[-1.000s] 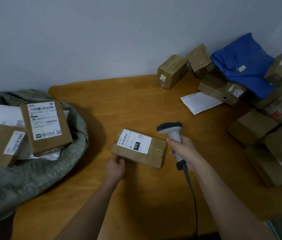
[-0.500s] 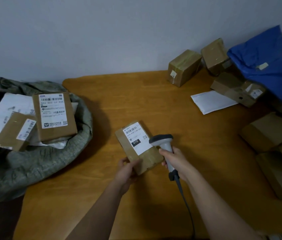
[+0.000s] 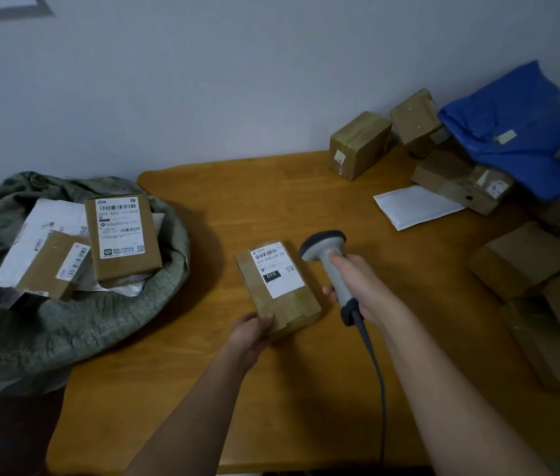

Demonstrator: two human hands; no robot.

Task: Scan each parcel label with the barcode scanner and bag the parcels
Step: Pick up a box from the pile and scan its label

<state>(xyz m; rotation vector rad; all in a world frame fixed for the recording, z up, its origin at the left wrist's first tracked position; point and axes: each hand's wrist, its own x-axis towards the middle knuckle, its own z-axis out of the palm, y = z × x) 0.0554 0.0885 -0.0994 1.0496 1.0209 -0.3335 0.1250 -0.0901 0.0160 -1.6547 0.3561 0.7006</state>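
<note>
The left hand (image 3: 249, 333) gripped the near end of the parcel (image 3: 276, 286), thumb on top, label (image 3: 276, 271) facing up, on or just above the table (image 3: 306, 389). The right hand (image 3: 357, 283) clenched the scanner (image 3: 328, 261) handle just right of the parcel. The sack (image 3: 65, 324) lay at the left, holding other parcels.
</note>
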